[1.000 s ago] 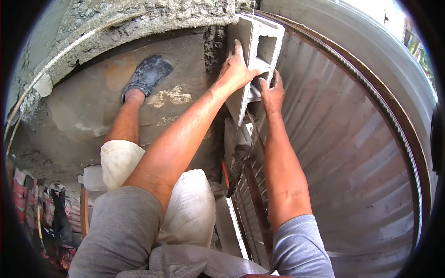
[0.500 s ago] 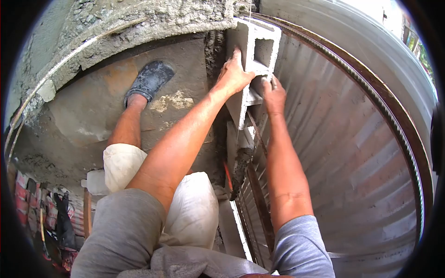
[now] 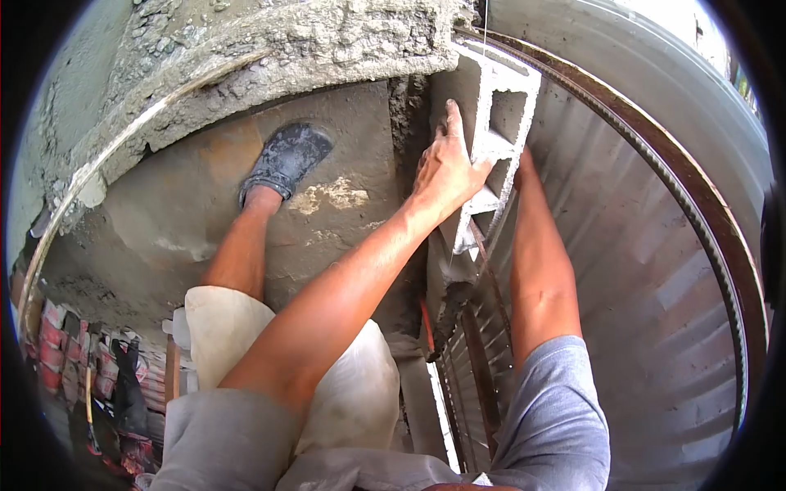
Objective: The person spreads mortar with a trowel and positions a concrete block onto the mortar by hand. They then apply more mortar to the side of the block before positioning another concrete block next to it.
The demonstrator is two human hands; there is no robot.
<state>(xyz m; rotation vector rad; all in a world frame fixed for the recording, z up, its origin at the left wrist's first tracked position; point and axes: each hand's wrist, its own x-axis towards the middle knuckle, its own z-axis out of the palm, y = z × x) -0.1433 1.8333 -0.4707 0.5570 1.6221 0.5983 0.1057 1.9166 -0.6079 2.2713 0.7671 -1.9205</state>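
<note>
A grey hollow concrete block [image 3: 496, 143] stands at the top of a narrow wall, its open cells facing up toward me. My left hand [image 3: 449, 168] lies against the block's left face, with the thumb over its edge. On the far right side of the block is my right hand [image 3: 524, 166], mostly hidden behind it, so its fingers do not show. Below the block, rough mortar [image 3: 446, 315] coats the lower part of the wall. A thin string [image 3: 485, 24] runs down at the block's top end.
Corrugated metal sheeting [image 3: 639, 270] fills the right side, with a curved ribbed steel bar [image 3: 696, 204] along it. A rough concrete ledge [image 3: 327, 49] spans the top. My shoe [image 3: 288, 159] rests on the muddy floor [image 3: 180, 221]. Stacked red-and-white bags [image 3: 151, 372] lie lower left.
The view has shifted, so the scene sits farther right. My right hand has gone from the block's near right edge to behind its far side. My left hand stays on the left face.
</note>
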